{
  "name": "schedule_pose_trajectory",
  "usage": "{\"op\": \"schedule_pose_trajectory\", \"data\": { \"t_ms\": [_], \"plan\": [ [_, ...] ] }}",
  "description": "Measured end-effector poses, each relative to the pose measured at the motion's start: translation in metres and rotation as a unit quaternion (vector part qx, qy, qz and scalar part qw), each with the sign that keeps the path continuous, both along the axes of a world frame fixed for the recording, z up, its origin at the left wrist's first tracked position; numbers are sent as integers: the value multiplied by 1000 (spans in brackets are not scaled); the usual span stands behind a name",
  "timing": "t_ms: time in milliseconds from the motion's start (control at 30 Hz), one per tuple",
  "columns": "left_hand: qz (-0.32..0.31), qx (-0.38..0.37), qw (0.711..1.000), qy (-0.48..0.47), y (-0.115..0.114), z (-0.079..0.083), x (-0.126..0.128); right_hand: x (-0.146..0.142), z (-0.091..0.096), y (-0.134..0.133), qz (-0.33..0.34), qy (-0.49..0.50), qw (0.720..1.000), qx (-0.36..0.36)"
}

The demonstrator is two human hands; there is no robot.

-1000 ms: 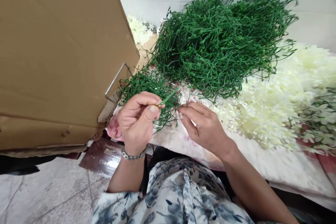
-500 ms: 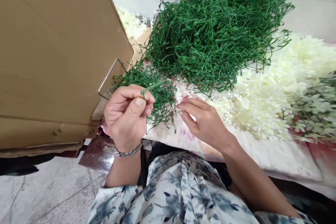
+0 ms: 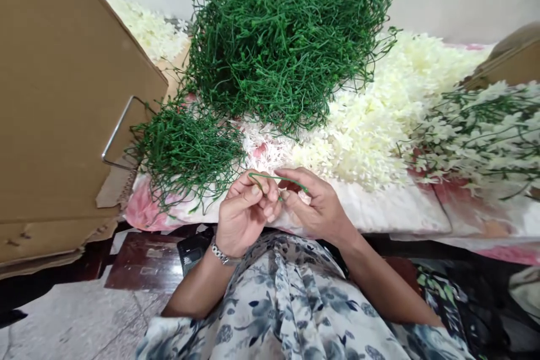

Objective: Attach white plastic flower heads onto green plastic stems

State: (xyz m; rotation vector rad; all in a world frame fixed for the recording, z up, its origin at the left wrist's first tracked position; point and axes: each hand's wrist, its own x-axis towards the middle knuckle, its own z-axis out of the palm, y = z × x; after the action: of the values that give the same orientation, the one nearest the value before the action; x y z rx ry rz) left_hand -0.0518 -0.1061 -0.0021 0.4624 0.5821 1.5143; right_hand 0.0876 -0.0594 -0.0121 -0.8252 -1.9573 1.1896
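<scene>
A thin green plastic flower stem (image 3: 275, 177) arcs between my two hands. My left hand (image 3: 244, 214) is closed, with the stem pinched between its thumb and curled fingers. Close against it, my right hand (image 3: 320, 208) has thumb and forefinger drawn together at the stem's lower tip. One stem end lies across the right forefinger. Whatever the right fingertips grip is too small to make out. Just beyond both hands, the small heap of green stems (image 3: 189, 146) lies to the left and white petals (image 3: 268, 140) lie ahead.
A large pile of green stems (image 3: 282, 39) stands at the back. Cream blossoms (image 3: 371, 135) spread right of it, then assembled white flowers with stems (image 3: 493, 129). A tall cardboard box (image 3: 71, 95) with a metal wire handle (image 3: 120, 126) blocks the left. Flower-patterned cloth (image 3: 379, 211) covers the table.
My hands have come together in front of my body; before, they were apart. The stem now bends across both hands. The view has shifted right.
</scene>
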Motion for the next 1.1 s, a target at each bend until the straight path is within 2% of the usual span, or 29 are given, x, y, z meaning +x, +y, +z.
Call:
{"op": "schedule_pose_trajectory", "data": {
  "t_ms": [100, 167, 233, 333, 433, 633, 900, 1000, 1100],
  "plan": [
    [-18, -14, 1000, 0, 0, -3, 2, 2, 0, 2, 6, -48, 997, 59],
    [0, -22, 999, 34, -1, -1, -2, 3, 0, 3, 4, -64, 994, 89],
    [56, -17, 995, 84, -2, 4, -10, 4, -2, 4, 0, -79, 990, 118],
    [173, 8, 974, 147, -4, 14, -26, 3, -6, 6, -9, -123, 981, 149],
    [227, 22, 955, 190, -7, 19, -36, -4, -10, 6, -2, -175, 970, 171],
    [201, -17, 955, 217, -17, 5, -31, -3, -8, -1, 42, -300, 920, 249],
    [138, -56, 970, 194, -20, -19, -17, 28, -8, -4, 63, -251, 942, 213],
    [120, -66, 972, 193, -21, -24, -14, 32, -11, -6, 45, -244, 941, 231],
    [126, -61, 970, 197, -23, -27, -15, 30, -15, -11, 63, -252, 928, 268]
  ]
}}
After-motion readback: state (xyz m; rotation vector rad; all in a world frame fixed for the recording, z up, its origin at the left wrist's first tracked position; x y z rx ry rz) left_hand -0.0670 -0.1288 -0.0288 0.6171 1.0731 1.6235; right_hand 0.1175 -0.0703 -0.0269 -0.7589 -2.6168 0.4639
